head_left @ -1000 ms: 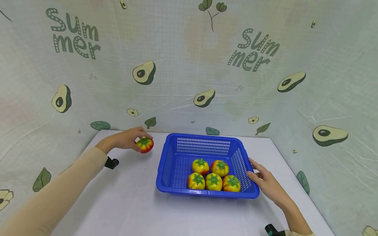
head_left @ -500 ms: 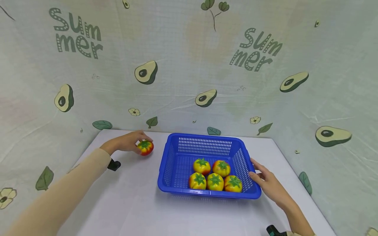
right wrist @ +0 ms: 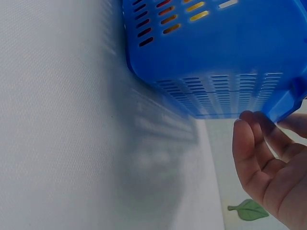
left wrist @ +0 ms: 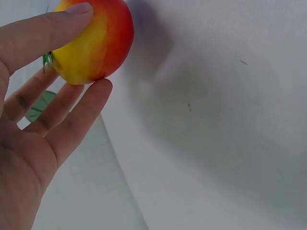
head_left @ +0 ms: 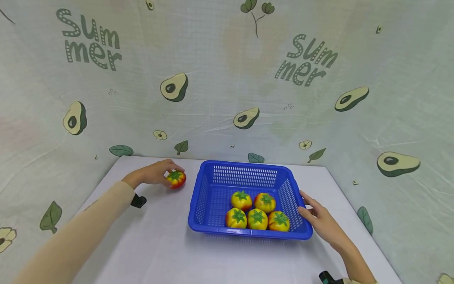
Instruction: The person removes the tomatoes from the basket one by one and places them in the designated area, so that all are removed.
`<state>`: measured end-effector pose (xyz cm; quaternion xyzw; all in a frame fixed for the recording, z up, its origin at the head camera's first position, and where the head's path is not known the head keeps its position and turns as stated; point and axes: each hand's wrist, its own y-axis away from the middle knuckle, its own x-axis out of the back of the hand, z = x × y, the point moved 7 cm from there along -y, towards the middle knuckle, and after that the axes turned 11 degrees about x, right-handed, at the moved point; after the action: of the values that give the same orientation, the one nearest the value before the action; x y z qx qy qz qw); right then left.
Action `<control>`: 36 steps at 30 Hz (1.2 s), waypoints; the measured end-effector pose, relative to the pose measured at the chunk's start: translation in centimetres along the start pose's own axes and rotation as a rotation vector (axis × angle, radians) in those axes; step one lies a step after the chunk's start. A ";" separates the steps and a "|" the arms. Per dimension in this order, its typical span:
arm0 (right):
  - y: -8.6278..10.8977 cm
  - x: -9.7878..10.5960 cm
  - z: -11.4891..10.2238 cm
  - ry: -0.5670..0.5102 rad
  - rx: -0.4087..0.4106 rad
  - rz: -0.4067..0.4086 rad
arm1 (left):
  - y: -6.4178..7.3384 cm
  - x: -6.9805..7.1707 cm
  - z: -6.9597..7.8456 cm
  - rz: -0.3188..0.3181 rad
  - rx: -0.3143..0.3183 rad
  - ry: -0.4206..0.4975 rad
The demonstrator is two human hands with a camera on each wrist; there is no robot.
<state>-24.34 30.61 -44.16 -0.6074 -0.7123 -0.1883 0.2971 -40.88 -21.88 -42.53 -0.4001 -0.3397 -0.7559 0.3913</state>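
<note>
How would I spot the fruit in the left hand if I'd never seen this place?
Find the blue basket on the white table. Left of it, near the table's far edge, the left hand holds a red-and-yellow fruit with a green top. Its five lookalikes sit in the basket; this one alone is outside.

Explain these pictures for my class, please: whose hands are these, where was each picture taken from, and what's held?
No robot here: one person works bare-handed. The wide picture is taken from the head, the two close-ups from the left and right wrists. On the white table stands a blue, rectangular plastic basket with slotted walls. Inside sit five round, yellow-and-red, tomato-like fruits with green leafy tops. The left hand pinches a similar, redder fruit beside the basket; the right hand rests on the basket's rim.
</note>
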 end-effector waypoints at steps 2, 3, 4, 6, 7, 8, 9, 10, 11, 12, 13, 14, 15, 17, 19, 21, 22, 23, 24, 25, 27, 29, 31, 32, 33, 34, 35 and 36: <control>0.1 0.0 0.0 -0.001 -0.005 0.001 | -0.2 -0.2 0.0 -0.001 -0.001 -0.001; 0.1 0.0 0.0 -0.003 -0.008 0.000 | -0.3 -0.3 0.0 -0.003 0.002 0.001; 0.1 0.0 0.0 -0.003 -0.011 0.000 | -0.3 -0.4 0.1 -0.006 0.005 0.003; 0.1 -0.1 0.0 -0.002 -0.017 -0.003 | -0.4 -0.7 0.1 -0.012 0.009 0.001; 0.0 -0.1 0.1 -0.002 -0.020 -0.006 | -0.4 -0.8 0.1 -0.015 0.014 0.000; 0.0 -0.1 0.1 -0.002 -0.023 -0.007 | -0.4 -0.9 0.0 -0.018 0.020 0.001; 0.0 -0.1 0.1 -0.002 -0.023 -0.009 | -0.4 -0.9 0.0 -0.020 0.026 0.002; 0.0 -0.2 0.1 -0.001 -0.024 -0.009 | -0.4 -1.0 0.0 -0.021 0.032 0.002; 0.0 -0.2 0.1 -0.002 -0.023 -0.010 | -0.5 -1.0 0.0 -0.020 0.036 -0.002; 0.0 -0.2 0.1 -0.004 -0.023 -0.010 | -0.5 -1.1 0.0 -0.019 0.044 -0.001; -0.1 -0.2 0.2 -0.004 -0.021 -0.010 | -0.5 -1.1 0.0 -0.017 0.047 -0.004; -0.1 -0.2 0.2 -0.004 -0.021 -0.010 | -0.6 -1.1 0.0 -0.016 0.048 -0.005; -0.1 -0.2 0.3 -0.004 -0.019 -0.009 | -0.6 -1.1 -0.1 -0.014 0.048 -0.008; -0.1 -0.2 0.3 -0.004 -0.019 -0.008 | -0.7 -1.1 -0.1 -0.010 0.052 -0.008; -0.1 -0.2 0.4 -0.003 -0.020 -0.007 | -0.6 -1.1 -0.2 -0.007 0.054 -0.006; -0.1 -0.2 0.4 -0.005 -0.025 -0.006 | -0.6 -1.1 -0.2 -0.006 0.057 -0.004; -0.1 -0.2 0.4 -0.008 -0.029 -0.006 | -0.6 -1.1 -0.3 -0.007 0.063 -0.001; -0.1 -0.2 0.4 -0.011 -0.033 -0.006 | -0.6 -1.1 -0.3 -0.008 0.065 -0.002; -0.1 -0.2 0.5 -0.014 -0.037 -0.006 | -0.6 -1.2 -0.3 -0.009 0.065 -0.002; 0.0 -0.3 0.5 -0.016 -0.042 -0.005 | -0.6 -1.2 -0.2 -0.010 0.065 -0.004; 0.0 -0.3 0.5 -0.019 -0.050 -0.003 | -0.6 -1.1 -0.2 -0.010 0.067 -0.005; 0.0 -0.3 0.4 -0.017 -0.055 -0.002 | -0.6 -1.1 -0.1 -0.010 0.064 -0.007; 0.0 -0.3 0.4 -0.015 -0.057 -0.001 | -0.6 -1.1 -0.1 -0.009 0.062 -0.009; 0.0 -0.3 0.4 -0.014 -0.058 0.000 | -0.6 -1.0 -0.1 -0.009 0.061 -0.010; 0.0 -0.3 0.4 -0.014 -0.057 0.000 | -0.6 -1.0 -0.1 -0.011 0.061 -0.008; 0.0 -0.3 0.4 -0.013 -0.056 -0.001 | -0.6 -1.0 -0.1 -0.012 0.060 -0.006; 0.0 -0.3 0.3 -0.013 -0.053 0.000 | -0.5 -1.0 -0.1 -0.013 0.059 -0.005; 0.0 -0.2 0.3 -0.012 -0.050 -0.001 | -0.5 -1.0 -0.1 -0.013 0.058 -0.004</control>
<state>-24.39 30.62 -44.55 -0.6154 -0.7095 -0.2023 0.2775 -41.01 -21.43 -43.54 -0.3879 -0.3649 -0.7476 0.3969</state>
